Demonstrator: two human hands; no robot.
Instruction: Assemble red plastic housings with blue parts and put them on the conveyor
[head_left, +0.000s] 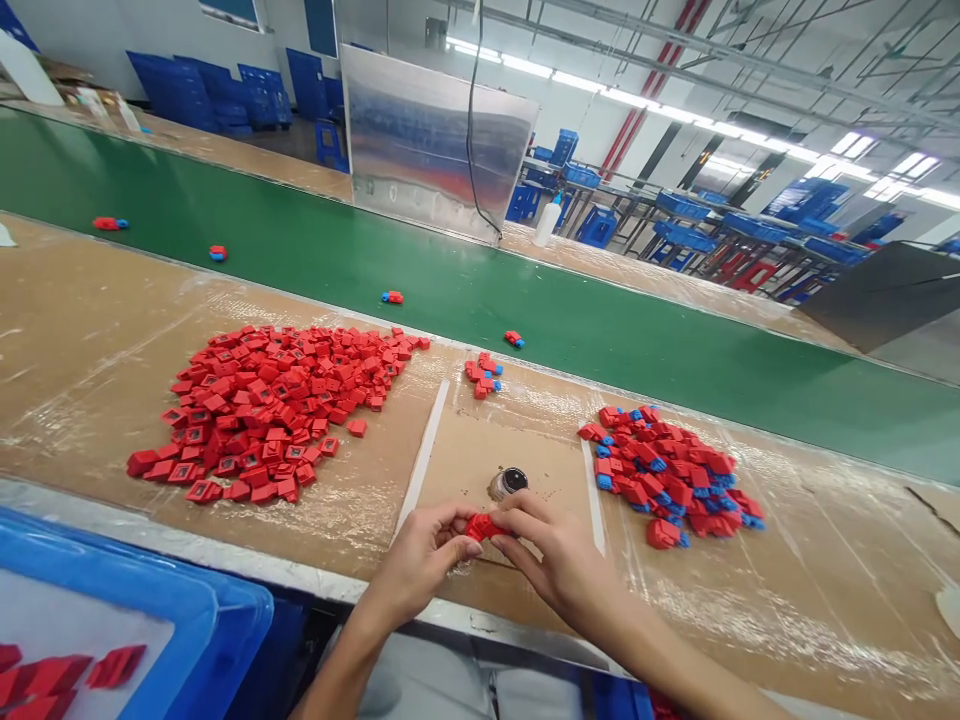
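Over a plastic-wrapped cardboard bench [817, 570], we pinch one small red plastic part [484, 527] between both hands, close above a bare cardboard patch. Our left hand [424, 560] is curled shut around the part's left end, and our right hand [559, 555] closes on its right end, with the right fingertips [517, 505] pressed down on it. Just beyond sits a small dark round jar [508, 483], not touched by either hand. A heap of red parts [270, 410] lies to our left, a heap of red-and-blue parts [667, 475] to our right, and a green conveyor belt [300, 270] runs beyond, with a few parts scattered along it.
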